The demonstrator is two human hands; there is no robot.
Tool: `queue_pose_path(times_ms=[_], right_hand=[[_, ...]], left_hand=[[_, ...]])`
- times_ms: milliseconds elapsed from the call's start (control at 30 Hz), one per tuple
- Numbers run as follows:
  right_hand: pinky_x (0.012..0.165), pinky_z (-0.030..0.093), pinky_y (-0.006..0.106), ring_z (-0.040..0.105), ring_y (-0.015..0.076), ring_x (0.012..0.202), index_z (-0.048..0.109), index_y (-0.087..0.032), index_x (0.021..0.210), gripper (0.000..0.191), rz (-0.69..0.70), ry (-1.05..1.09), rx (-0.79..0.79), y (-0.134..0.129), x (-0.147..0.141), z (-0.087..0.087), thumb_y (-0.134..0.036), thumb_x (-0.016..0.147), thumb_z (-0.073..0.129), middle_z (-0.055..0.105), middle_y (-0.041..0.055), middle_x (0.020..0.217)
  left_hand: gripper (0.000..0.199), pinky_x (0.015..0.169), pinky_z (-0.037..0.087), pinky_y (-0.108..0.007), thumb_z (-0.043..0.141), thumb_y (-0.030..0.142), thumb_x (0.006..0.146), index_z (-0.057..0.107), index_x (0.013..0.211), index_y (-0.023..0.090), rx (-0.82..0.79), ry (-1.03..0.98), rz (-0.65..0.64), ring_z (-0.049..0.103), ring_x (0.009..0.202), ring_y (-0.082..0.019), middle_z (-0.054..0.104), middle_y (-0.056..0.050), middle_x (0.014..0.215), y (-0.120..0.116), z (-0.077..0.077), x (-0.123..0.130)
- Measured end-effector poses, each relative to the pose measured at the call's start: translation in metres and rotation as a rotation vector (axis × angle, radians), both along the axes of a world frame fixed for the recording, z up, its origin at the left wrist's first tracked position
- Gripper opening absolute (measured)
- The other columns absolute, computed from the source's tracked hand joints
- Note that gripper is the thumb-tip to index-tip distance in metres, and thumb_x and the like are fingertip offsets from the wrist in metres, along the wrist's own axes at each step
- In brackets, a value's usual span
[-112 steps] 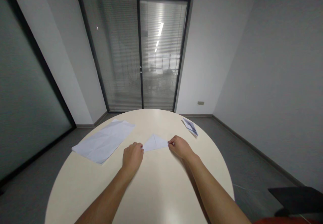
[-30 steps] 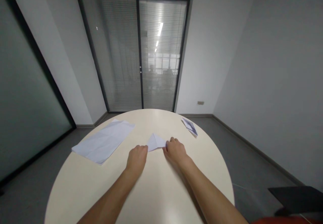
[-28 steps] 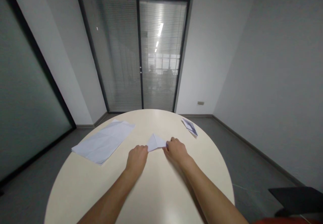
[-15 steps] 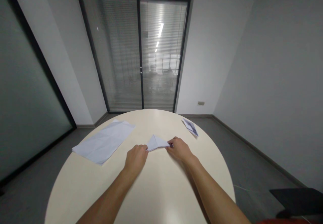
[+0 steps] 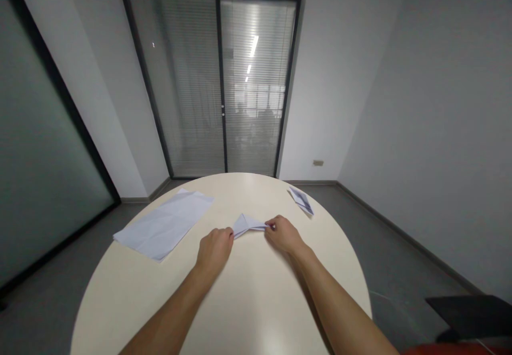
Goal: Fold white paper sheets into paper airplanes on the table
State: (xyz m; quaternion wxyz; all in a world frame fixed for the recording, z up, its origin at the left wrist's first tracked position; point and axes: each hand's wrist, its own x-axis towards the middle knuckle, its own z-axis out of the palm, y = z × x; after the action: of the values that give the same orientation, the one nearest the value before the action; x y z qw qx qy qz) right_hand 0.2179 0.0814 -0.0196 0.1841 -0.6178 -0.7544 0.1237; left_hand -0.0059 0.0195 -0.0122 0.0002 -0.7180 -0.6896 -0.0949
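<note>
A small piece of folded white paper [image 5: 245, 224], with a raised peak in its middle, spans the gap between my hands over the round table. My left hand [image 5: 215, 248] is closed, pinching the paper's left corner between thumb and fingers. On the opposite side my right hand [image 5: 283, 233] grips the right corner in a pinch; its fingertips partly cover that end. The paper's lower edge bows upward slightly between the two grips.
White paper sheets [image 5: 166, 227] lie on the table's left side. Near the far right edge rests another folded paper piece [image 5: 301, 201]. The cream round table [image 5: 240, 301] fills the foreground. A black chair part [image 5: 472, 312] stands at lower right.
The folded paper's lower edge bows upward a little more, and its peak leans slightly left. Both hands keep their pinch on the corners. The loose papers have not moved.
</note>
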Motion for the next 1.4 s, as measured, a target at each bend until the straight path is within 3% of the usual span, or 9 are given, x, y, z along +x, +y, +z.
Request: queue_pose_path(times_ms=[300,767,967,1100,1400], right_hand=[[0.089,0.046,0.027,0.068,0.0207,0.103,0.072,-0.021,0.122,0.035,0.000,0.104,0.011,0.006,0.004,-0.006,-0.029,0.095,0.051,0.073,0.0089,0.117],[0.099,0.045,0.026,0.066,0.0176,0.107,0.073,-0.017,0.117,0.038,0.064,0.207,0.183,0.008,0.004,-0.003,-0.009,0.089,0.050,0.072,0.0080,0.118],[0.095,0.049,0.029,0.068,0.0174,0.100,0.072,-0.020,0.117,0.034,0.083,0.287,0.233,0.006,-0.002,0.001,-0.016,0.093,0.049,0.073,0.0071,0.117],[0.095,0.049,0.032,0.067,0.0187,0.099,0.071,-0.021,0.118,0.032,0.119,0.300,0.318,0.003,-0.008,0.002,-0.023,0.095,0.048,0.073,0.0069,0.116],[0.101,0.047,0.032,0.064,0.0195,0.110,0.068,-0.020,0.119,0.031,0.183,0.305,0.440,-0.001,-0.014,0.002,-0.026,0.099,0.046,0.072,0.0083,0.118]], left_hand=[[0.028,0.072,0.047,-0.030,0.043,0.033,0.101,0.070,0.105,0.026,0.041,-0.003,0.026,0.070,0.090,-0.023,0.075,-0.006,0.097,0.003,-0.001,-0.004],[0.027,0.071,0.045,-0.028,0.043,0.034,0.101,0.069,0.101,0.027,0.091,-0.059,0.055,0.071,0.088,-0.021,0.076,-0.003,0.097,0.006,-0.004,-0.007],[0.026,0.072,0.047,-0.027,0.047,0.034,0.099,0.064,0.117,0.026,0.080,-0.217,0.116,0.072,0.092,-0.021,0.078,-0.005,0.101,0.006,-0.003,-0.006],[0.024,0.069,0.045,-0.026,0.050,0.033,0.098,0.063,0.117,0.027,0.086,-0.312,0.135,0.073,0.089,-0.020,0.078,-0.003,0.098,0.007,-0.005,-0.006],[0.017,0.072,0.045,-0.023,0.056,0.029,0.096,0.060,0.112,0.024,0.086,-0.489,0.010,0.072,0.082,-0.015,0.078,0.001,0.085,0.012,-0.019,-0.002]])
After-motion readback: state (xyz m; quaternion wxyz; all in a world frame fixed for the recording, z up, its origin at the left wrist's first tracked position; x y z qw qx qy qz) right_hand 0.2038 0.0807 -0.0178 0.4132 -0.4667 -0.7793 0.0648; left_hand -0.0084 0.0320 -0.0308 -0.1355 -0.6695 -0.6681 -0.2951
